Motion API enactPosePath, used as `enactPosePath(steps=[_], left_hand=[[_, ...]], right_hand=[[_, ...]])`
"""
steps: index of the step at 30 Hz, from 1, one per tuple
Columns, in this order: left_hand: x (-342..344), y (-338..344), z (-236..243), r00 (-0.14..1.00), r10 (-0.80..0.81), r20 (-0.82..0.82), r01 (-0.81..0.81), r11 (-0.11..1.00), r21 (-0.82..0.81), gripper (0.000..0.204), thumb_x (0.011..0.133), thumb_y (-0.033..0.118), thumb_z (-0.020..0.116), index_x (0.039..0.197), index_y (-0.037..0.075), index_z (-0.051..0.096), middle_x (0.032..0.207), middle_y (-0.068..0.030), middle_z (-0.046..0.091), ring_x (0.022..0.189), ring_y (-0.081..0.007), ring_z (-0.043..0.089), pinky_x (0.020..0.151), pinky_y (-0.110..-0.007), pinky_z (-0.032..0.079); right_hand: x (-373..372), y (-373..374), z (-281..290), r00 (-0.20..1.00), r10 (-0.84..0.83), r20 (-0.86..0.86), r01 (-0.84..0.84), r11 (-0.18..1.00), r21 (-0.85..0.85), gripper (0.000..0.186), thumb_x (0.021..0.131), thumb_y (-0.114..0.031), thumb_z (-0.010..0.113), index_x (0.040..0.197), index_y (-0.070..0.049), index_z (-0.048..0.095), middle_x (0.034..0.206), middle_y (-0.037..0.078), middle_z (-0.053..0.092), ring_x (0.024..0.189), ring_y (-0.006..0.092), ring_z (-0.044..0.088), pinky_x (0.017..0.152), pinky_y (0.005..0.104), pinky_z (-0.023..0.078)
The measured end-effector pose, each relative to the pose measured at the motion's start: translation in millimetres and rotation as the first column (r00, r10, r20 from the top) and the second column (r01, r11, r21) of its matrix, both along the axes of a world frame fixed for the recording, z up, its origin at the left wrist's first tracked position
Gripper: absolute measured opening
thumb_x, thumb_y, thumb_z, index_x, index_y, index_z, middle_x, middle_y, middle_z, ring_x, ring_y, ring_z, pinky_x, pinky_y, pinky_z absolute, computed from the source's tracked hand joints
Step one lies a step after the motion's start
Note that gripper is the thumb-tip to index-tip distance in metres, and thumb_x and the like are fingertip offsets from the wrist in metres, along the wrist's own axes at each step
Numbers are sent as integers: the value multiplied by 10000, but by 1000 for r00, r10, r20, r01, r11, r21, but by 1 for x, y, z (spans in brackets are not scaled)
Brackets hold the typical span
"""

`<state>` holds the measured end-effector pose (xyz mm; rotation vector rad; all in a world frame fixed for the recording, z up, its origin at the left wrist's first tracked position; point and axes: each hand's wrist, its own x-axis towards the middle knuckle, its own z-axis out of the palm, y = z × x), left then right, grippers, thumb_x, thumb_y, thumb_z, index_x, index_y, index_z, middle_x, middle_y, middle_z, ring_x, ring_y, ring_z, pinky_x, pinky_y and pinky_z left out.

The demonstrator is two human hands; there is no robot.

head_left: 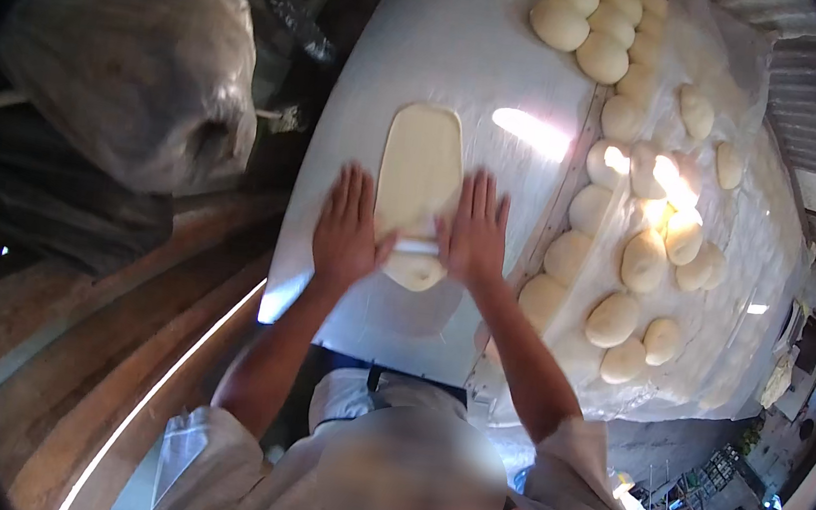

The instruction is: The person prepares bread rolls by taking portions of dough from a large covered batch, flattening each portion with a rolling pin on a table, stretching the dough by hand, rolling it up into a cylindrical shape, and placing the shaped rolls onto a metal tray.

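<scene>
Dough sheet [422, 171], pale and elongated, lies flat on the white tabletop [471, 51], its near end under a thin rolling pin [418, 247]. Left hand [345, 233], grip spread flat, presses the pin's left end; right hand [476, 235], fingers likewise extended, presses the right end. Dough balls [629, 260] sit in rows on plastic sheeting [751, 244], far right.

Rolling pin [417, 246] mostly hidden under both palms, only mid-section visible. Dough balls [558, 22] row cut off at top edge. Bottom-right clutter too small to tell.
</scene>
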<state>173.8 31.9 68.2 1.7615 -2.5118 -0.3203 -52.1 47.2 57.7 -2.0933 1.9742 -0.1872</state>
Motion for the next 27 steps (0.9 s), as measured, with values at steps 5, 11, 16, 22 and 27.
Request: enactPosePath(steps=[5, 11, 16, 22, 27], left_hand=[[6, 82, 33, 988, -22, -154, 39, 993, 111, 862, 937, 508, 508, 1488, -124, 307, 1559, -340, 278, 1476, -452, 266, 1194, -530, 243], [-6, 88, 5, 995, 56, -88, -67, 990, -126, 722, 947, 370, 526, 1447, -128, 373, 1516, -341, 357, 1461, -448, 290, 1204, -501, 239], [-2, 201, 11, 996, 65, -68, -52, 983, 174, 687, 941, 287, 515, 1472, -114, 347, 1557, -300, 322, 1480, -425, 274, 1186, -520, 251], [15, 180, 14, 925, 126, -359, -223, 943, -245, 618, 941, 214, 528, 1451, -98, 372, 1519, -287, 371, 1439, -447, 313, 1164, -542, 258], [0, 73, 17, 800, 128, -586, -170, 985, -18, 640, 933, 68, 618, 1489, -48, 324, 1334, -245, 522, 1213, -407, 512, 1049, -462, 423]], right_hand=[[2, 88, 30, 990, 142, -6, -137, 965, 221, 707, 1002, -388, 464, 1496, 93, 311, 1597, 275, 250, 1500, 405, 222, 1192, 614, 155], [8, 89, -3, 994, 103, -42, -108, 986, -127, 764, 968, -443, 517, 1458, 121, 358, 1571, 266, 313, 1492, 385, 244, 1203, 580, 175], [-2, 201, -3, 979, 201, 19, -202, 977, 71, 662, 907, -289, 636, 1441, 44, 431, 1504, 241, 417, 1412, 361, 391, 1148, 567, 277], [-42, 185, 1, 997, -54, -52, 43, 978, -203, 557, 900, -153, 594, 1437, -51, 486, 1168, 115, 584, 1007, 311, 604, 977, 488, 414], [-43, 77, 24, 927, -324, -189, 336, 941, 36, 584, 869, -89, 609, 1429, -9, 465, 1227, 154, 544, 1098, 338, 564, 984, 478, 425]])
